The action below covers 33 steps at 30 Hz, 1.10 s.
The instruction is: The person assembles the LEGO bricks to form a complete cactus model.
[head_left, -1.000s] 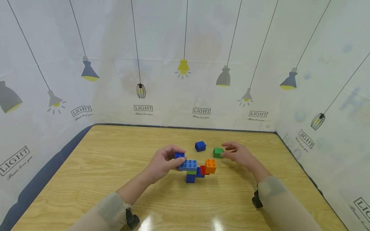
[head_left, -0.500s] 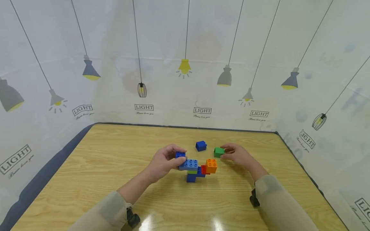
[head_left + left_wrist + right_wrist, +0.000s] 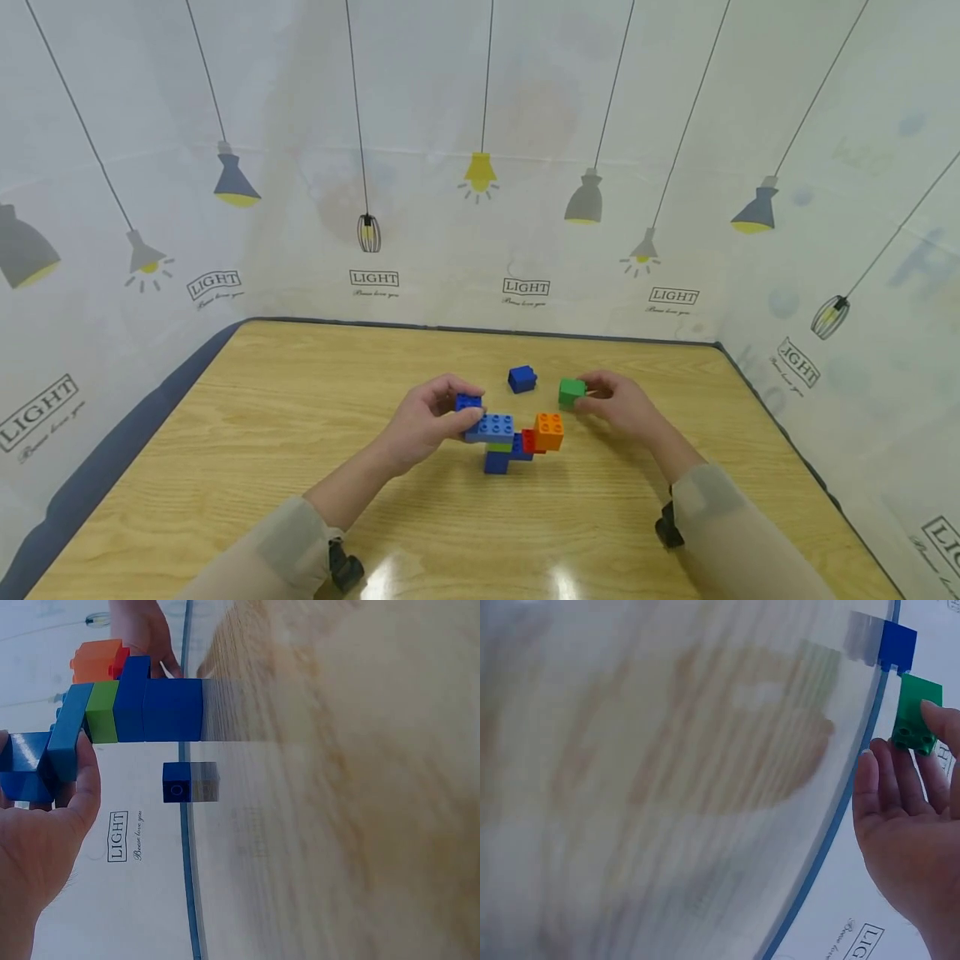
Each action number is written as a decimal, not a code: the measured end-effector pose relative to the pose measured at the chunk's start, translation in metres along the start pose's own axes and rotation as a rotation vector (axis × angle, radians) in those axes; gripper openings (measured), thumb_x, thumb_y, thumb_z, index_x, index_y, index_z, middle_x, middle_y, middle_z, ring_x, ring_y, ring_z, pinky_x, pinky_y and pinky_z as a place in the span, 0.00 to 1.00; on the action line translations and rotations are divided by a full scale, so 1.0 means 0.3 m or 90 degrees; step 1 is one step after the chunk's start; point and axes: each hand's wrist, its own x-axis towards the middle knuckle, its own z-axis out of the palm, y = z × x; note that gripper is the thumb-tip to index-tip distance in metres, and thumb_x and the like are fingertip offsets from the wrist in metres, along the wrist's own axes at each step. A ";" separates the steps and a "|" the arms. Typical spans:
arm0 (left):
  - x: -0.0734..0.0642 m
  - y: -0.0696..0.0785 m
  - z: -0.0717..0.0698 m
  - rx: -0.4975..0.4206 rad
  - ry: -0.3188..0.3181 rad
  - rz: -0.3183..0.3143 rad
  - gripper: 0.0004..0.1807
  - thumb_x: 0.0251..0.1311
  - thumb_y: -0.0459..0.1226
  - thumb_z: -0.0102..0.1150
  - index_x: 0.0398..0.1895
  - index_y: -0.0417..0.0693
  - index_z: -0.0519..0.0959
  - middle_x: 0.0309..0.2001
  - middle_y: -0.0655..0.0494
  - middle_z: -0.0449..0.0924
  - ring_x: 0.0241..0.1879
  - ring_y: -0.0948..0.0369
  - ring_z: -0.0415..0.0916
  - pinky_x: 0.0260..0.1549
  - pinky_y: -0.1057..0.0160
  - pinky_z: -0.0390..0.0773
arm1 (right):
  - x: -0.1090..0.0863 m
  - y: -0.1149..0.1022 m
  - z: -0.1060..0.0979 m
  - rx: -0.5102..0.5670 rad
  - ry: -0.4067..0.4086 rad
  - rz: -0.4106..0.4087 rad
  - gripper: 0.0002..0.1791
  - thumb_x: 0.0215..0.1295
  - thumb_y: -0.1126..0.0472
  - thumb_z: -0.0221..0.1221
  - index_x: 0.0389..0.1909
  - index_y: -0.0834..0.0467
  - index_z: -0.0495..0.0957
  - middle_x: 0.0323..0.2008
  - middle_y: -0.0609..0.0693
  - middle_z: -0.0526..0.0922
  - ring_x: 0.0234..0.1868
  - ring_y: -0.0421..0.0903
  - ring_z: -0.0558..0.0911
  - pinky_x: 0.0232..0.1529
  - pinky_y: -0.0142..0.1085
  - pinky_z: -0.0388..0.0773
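Build (image 3: pixel 497 428) stands on table (image 3: pixel 225 467), its upper blue end (image 3: pixel 469 402) pinched in left hand (image 3: pixel 422 427), and I see right hand (image 3: pixel 621 405) gripping green brick (image 3: pixel 571 392) just off the table, near loose blue brick (image 3: pixel 521 379).

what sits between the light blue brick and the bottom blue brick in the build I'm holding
Two pieces, in the left wrist view: a lime green brick next to the light blue brick, then a dark blue brick against the bottom blue brick.
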 end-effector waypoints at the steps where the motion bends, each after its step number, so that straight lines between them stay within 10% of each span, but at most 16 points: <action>1: 0.000 -0.001 -0.001 0.000 0.000 0.001 0.16 0.76 0.37 0.68 0.63 0.43 0.82 0.54 0.49 0.83 0.46 0.56 0.80 0.45 0.65 0.90 | -0.007 -0.005 -0.001 0.004 0.006 -0.007 0.26 0.77 0.54 0.68 0.70 0.60 0.79 0.63 0.61 0.86 0.62 0.56 0.85 0.58 0.44 0.86; 12: -0.005 0.006 0.001 0.001 0.000 0.010 0.16 0.77 0.35 0.66 0.63 0.42 0.82 0.53 0.50 0.83 0.45 0.55 0.80 0.44 0.65 0.90 | -0.087 -0.117 -0.006 0.048 0.065 -0.088 0.26 0.78 0.50 0.68 0.72 0.52 0.79 0.62 0.58 0.87 0.62 0.56 0.85 0.57 0.36 0.83; 33: -0.004 0.009 0.003 -0.005 -0.001 0.008 0.16 0.77 0.35 0.66 0.63 0.42 0.82 0.55 0.48 0.83 0.47 0.55 0.79 0.43 0.66 0.90 | -0.152 -0.302 0.091 0.083 -0.023 -0.195 0.25 0.76 0.57 0.70 0.71 0.52 0.80 0.62 0.56 0.87 0.57 0.54 0.87 0.56 0.30 0.86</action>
